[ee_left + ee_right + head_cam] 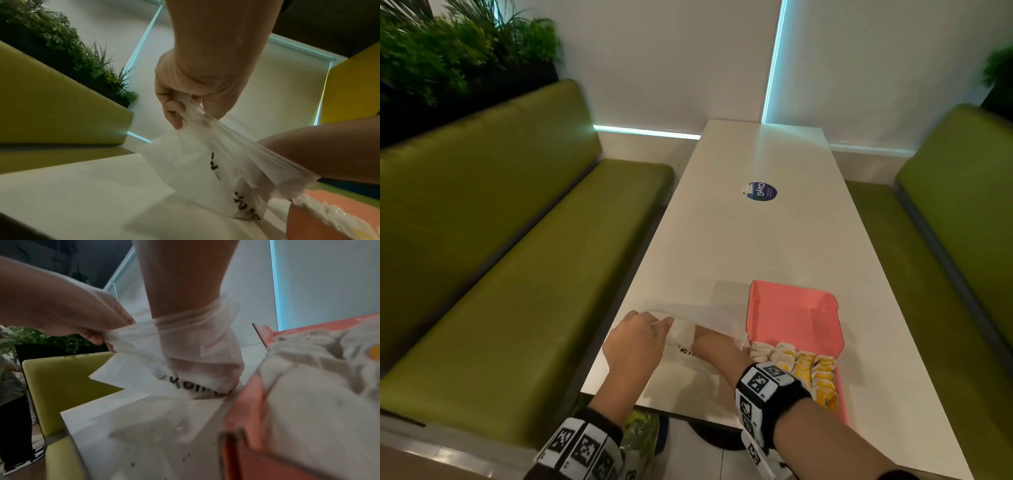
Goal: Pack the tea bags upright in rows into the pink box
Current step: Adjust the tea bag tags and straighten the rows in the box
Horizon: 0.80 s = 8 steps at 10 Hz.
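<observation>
Green benches flank the white table, where the pink box holds some rows of tea bags already, while the left hand pinches the plastic bag open and the right hand digs inside, fingers hidden.

Café or canteen booth: green padded benches, long white table, planter greenery.
</observation>
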Available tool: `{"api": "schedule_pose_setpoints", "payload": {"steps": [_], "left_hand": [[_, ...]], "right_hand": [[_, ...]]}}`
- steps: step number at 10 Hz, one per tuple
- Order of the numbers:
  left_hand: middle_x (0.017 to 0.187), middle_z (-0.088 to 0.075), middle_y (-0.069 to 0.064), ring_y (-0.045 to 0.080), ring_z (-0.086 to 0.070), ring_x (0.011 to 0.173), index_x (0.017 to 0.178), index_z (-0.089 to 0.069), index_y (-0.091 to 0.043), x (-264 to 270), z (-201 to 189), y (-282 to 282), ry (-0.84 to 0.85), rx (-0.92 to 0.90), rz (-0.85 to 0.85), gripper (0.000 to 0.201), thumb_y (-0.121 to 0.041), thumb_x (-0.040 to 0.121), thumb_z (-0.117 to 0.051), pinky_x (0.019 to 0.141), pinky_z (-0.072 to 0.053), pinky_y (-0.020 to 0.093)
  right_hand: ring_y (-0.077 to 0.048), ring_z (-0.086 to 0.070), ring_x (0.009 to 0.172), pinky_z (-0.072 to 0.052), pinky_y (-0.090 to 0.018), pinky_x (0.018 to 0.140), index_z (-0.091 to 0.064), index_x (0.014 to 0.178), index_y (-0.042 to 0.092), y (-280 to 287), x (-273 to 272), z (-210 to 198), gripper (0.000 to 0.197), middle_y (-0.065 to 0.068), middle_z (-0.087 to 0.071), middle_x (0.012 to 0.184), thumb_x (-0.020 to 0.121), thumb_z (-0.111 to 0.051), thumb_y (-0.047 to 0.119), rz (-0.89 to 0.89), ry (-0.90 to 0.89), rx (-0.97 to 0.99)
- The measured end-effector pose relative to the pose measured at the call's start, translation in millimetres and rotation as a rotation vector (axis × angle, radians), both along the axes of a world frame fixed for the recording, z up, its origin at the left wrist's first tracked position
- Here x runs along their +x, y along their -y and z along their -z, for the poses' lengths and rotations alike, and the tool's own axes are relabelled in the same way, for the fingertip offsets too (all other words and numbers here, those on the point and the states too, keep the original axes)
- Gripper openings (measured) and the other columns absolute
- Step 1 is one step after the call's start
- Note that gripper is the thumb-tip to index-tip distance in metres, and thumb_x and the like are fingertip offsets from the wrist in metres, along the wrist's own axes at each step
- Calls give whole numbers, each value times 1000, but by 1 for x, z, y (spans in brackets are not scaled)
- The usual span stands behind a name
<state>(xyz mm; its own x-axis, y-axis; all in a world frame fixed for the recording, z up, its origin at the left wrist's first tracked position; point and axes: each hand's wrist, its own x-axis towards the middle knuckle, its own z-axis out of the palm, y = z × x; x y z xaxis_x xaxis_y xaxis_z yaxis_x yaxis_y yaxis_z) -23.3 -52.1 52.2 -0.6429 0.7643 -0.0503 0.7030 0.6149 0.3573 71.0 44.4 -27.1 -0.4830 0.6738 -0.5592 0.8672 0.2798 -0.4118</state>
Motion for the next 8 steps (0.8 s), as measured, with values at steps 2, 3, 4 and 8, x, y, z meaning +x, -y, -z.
{"api": "schedule_pose_setpoints", "payload": {"steps": [2,3,4,8], "left_hand": [[120,-40,5,17,-42,78,119,-55,-15,-6,16,4,-67,-22,110,46,3,76,-57,47,-25,22],[143,-18,3,20,-47,103,132,-37,-22,-5,20,5,-39,-172,163,61,-3,78,-60,59,-40,24],[149,-10,0,21,-50,98,138,-24,-25,-5,20,5,16,-252,207,72,-6,79,-60,59,-40,25],[128,-47,-1,18,-48,88,140,-17,-22,-4,20,14,4,-224,266,70,1,82,-50,54,-34,25]], "right_hand": [[-36,-50,118,-41,-43,99,-44,132,6,-6,-4,-1,39,-17,-52,129,93,-38,9,9,85,12],[-34,-49,118,-41,-48,101,-38,137,16,-17,-12,19,47,-14,-49,134,90,-42,11,-25,87,21],[-25,-45,120,-39,-39,104,-32,140,29,-19,-16,23,51,-5,-43,139,94,-42,12,-70,70,25],[-30,-52,104,-41,-35,79,-10,148,40,26,-8,-50,76,-14,-45,132,92,-43,0,-414,208,153]]}}
